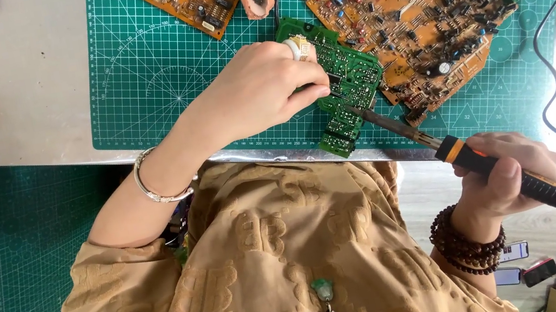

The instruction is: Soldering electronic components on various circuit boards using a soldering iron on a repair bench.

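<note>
Iron [490,165] in right hand [504,178]; left hand [260,91] pins board [341,85] near mat [142,66] edge

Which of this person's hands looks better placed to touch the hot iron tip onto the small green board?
Probably the right hand: it grips the soldering iron, whose tip reaches the green circuit board. The left hand rests on that board, pinching something thin.

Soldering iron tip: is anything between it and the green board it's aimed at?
Nothing visible blocks it. The soldering iron in the right hand reaches the green board from its near edge. The left hand rests on the board's other side, its fingertips close beside the tip, not across it.
</note>
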